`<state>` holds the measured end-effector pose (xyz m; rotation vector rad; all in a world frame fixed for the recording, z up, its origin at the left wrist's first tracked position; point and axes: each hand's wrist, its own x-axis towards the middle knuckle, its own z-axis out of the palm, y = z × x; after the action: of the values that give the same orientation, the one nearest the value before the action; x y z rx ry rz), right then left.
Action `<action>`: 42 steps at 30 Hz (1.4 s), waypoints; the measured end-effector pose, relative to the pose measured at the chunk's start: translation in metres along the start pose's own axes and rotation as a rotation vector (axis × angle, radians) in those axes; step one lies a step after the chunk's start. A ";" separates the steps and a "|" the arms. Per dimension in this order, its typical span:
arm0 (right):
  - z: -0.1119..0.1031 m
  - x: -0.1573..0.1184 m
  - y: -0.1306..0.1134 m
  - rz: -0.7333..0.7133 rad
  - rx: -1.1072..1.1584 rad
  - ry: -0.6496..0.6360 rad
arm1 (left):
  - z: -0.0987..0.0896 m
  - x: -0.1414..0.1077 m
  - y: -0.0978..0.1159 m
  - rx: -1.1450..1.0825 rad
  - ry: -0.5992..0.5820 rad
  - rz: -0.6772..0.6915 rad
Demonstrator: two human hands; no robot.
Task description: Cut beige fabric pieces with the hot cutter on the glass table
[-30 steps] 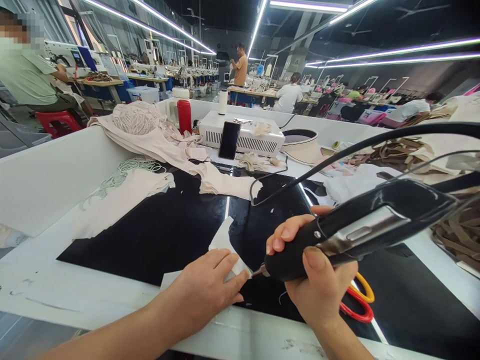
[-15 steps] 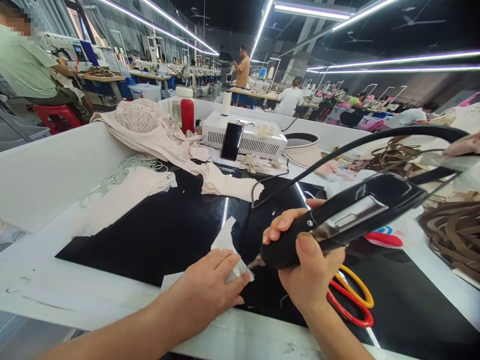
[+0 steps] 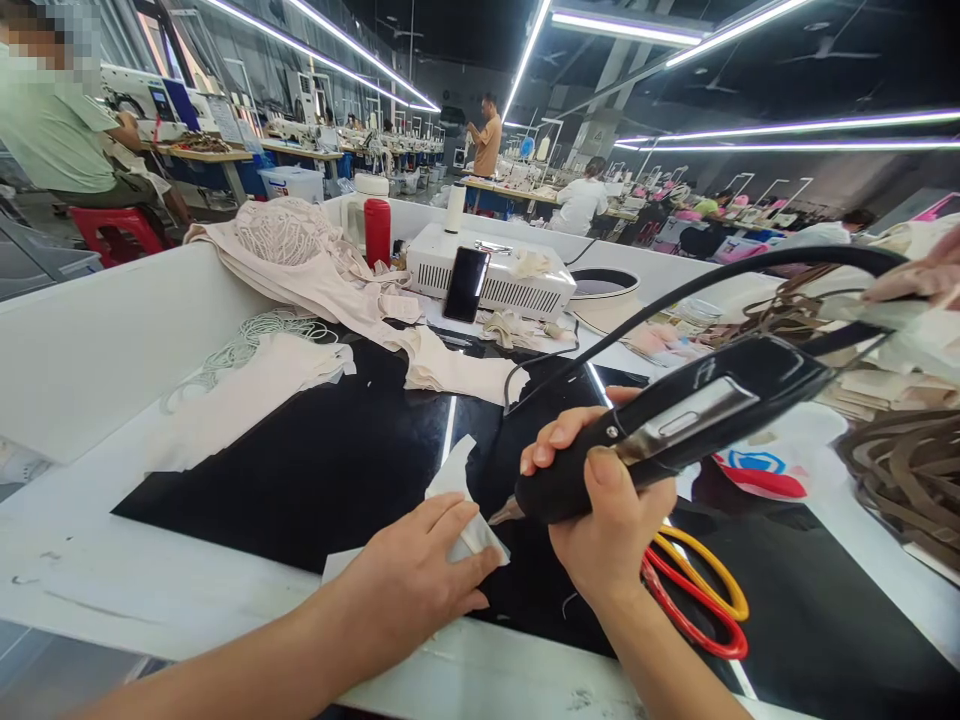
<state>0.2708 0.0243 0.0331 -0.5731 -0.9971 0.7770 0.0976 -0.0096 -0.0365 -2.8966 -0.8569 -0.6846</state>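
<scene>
My left hand (image 3: 420,570) presses a small white fabric piece (image 3: 459,470) onto the black glossy work surface (image 3: 315,490), thumb and fingers closed on its near end. A palm-sized black corded hand tool (image 3: 637,435) with a pointed metal tip is gripped in my right hand (image 3: 607,520). Its tip sits close to the piece's right edge, beside my left fingers; whether they touch I cannot tell. Scissors with red and yellow handles (image 3: 697,595) lie beneath my right wrist, their blades hidden.
Beige fabric stacks (image 3: 247,400) lie left and behind. A phone (image 3: 466,284) leans on a white vented box (image 3: 525,275), near a red bottle (image 3: 377,232). The tool's black cable (image 3: 675,300) arches rightward towards another hand (image 3: 919,280). Brown straps (image 3: 915,470) are heaped at right.
My right hand and the tool have shifted slightly left, and the tip has risen a little along the fabric's edge. My left hand stays on the fabric.
</scene>
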 end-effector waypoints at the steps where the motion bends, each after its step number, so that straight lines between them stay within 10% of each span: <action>1: 0.000 0.000 0.001 0.004 0.000 -0.005 | 0.000 0.000 0.000 0.002 0.005 0.001; 42: 0.007 -0.001 0.003 0.031 -0.024 -0.021 | -0.012 -0.003 -0.010 -0.103 -0.044 -0.082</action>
<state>0.2631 0.0255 0.0331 -0.6036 -1.0203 0.8005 0.0847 -0.0045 -0.0276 -2.9928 -0.9787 -0.6939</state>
